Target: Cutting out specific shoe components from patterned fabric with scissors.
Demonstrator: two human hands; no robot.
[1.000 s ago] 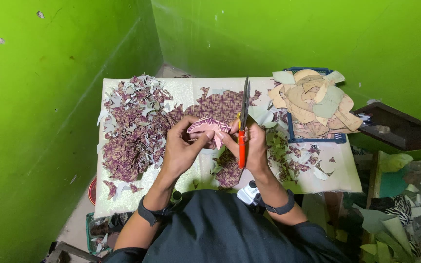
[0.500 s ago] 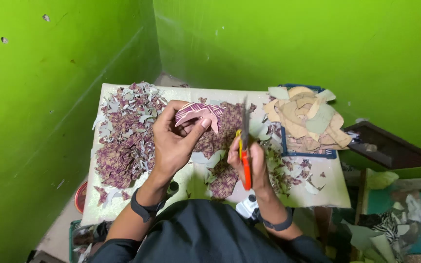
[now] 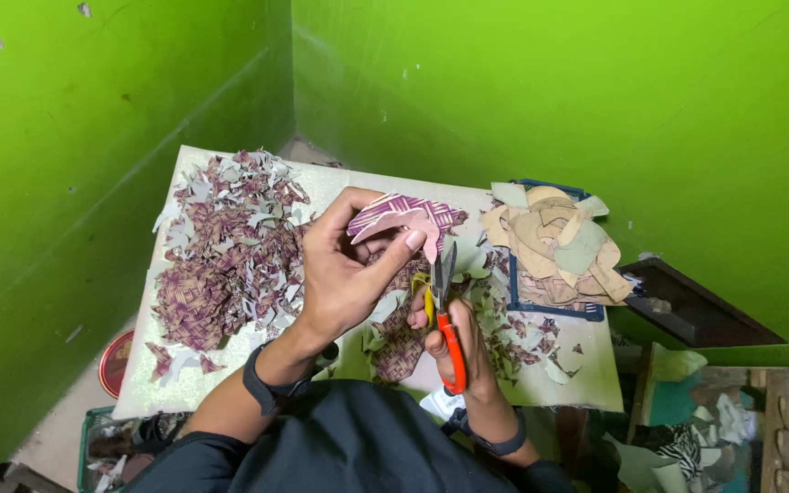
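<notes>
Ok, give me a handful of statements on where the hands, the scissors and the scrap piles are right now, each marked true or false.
1. The left hand holds a purple-and-white woven cut-out piece above the table. True.
2. The right hand grips blue-handled scissors. False: the orange-handled scissors have orange grips.
3. The big heap of purple woven scraps lies left of the hands. True.
4. The tan and pale green cut pieces lie in a round red bowl. False: they rest on a dark blue tray.
5. The walls are painted white. False: the wall is bright green.
</notes>
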